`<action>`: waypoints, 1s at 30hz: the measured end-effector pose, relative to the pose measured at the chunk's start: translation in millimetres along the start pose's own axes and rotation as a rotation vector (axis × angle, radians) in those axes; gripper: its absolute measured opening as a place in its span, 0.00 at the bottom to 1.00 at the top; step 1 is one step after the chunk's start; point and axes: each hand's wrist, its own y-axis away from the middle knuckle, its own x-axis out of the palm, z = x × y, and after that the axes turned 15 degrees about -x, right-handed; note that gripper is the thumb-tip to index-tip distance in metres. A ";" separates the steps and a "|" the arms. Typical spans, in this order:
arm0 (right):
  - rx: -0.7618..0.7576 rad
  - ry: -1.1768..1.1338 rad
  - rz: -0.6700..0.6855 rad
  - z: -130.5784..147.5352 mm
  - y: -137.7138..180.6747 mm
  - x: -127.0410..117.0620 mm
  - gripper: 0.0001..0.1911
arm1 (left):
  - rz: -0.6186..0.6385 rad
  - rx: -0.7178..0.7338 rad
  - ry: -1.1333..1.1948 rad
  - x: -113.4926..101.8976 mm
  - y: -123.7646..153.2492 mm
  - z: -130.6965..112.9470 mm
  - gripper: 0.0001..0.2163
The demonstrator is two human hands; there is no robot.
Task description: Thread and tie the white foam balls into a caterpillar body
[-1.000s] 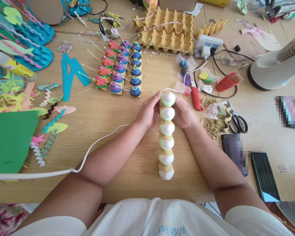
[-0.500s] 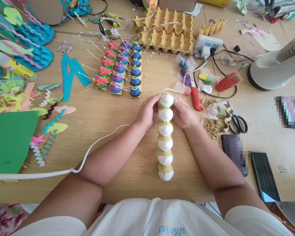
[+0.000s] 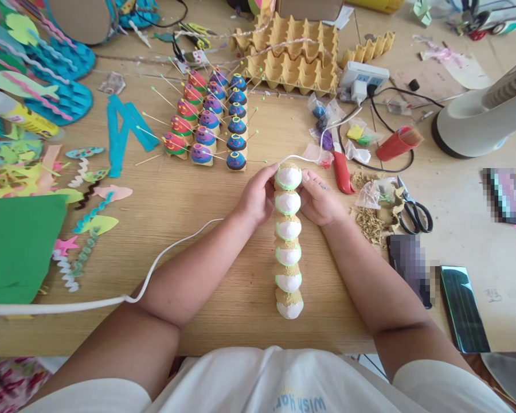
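A caterpillar strip of egg-carton cups (image 3: 288, 244), painted white with green rims, lies lengthwise on the wooden table (image 3: 184, 206) in front of me. My left hand (image 3: 257, 198) presses its fingers against the left side of the far two cups. My right hand (image 3: 320, 199) grips the right side of the same cups. Both hands are closed around the strip's far end. Behind them stand three rows of finished painted cups (image 3: 208, 123) with pins sticking out.
A white cable (image 3: 155, 264) crosses the table under my left arm. A red utility knife (image 3: 341, 167), scissors (image 3: 413, 209), a red cup (image 3: 398, 143), plastic bags and cardboard scraps lie right. Egg trays (image 3: 292, 54), a power strip (image 3: 363, 77), a fan base (image 3: 477, 120), foam cutouts (image 3: 34, 166) surround.
The far end of the strip has shifted slightly left and toward me between my hands. My arms have barely moved.
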 end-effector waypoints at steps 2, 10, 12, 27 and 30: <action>0.001 -0.004 0.008 0.6 0.2 0.7 0.23 | -0.004 -0.008 -0.018 -0.7 -0.4 -0.2 0.12; -0.024 -0.027 0.002 -1.8 -0.5 0.4 0.24 | 0.062 0.006 -0.023 1.9 3.0 0.7 0.19; -0.022 -0.022 0.004 -2.0 -0.1 0.6 0.23 | 0.064 0.025 -0.026 0.2 1.3 1.9 0.17; 0.082 -0.093 0.019 2.5 -4.1 -0.2 0.23 | 0.064 -0.061 -0.067 6.0 5.2 0.4 0.15; 0.090 -0.100 -0.001 4.5 -2.0 1.6 0.23 | 0.069 -0.046 -0.125 1.4 1.9 2.8 0.12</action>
